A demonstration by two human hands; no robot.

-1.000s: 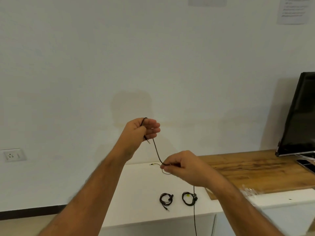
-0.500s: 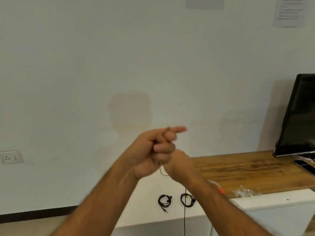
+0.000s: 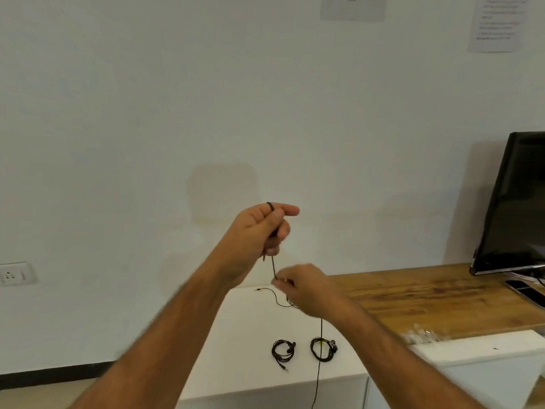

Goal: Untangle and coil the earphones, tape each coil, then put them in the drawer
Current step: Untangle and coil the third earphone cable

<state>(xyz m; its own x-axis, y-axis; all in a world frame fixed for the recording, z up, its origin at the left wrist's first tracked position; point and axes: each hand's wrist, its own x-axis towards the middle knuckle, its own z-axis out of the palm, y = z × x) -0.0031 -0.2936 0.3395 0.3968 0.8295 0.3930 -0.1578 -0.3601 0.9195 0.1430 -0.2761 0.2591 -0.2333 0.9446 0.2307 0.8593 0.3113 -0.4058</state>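
Note:
A thin black earphone cable (image 3: 273, 267) is looped over the index finger of my left hand (image 3: 259, 231), which grips it in curled fingers, raised above the white cabinet top (image 3: 250, 335). My right hand (image 3: 303, 286), lower and to the right, pinches the same cable a short way below. From there the cable hangs past the cabinet's front edge, and a loose end with a plug lies behind on the top. Two coiled black earphones lie on the white top: one coiled earphone (image 3: 283, 351) on the left and one with a yellow-green spot (image 3: 323, 349) to its right.
A wooden desktop (image 3: 427, 293) extends to the right, carrying a black monitor (image 3: 516, 202) and a phone (image 3: 528, 292). Clear crumpled plastic (image 3: 421, 336) lies at the desk's front edge. A wall socket (image 3: 13, 274) sits at the left. Papers hang on the wall.
My hands were pressed together half a second ago; now the right hand has dropped down and right along the cable while the left stays raised with the loop on its finger.

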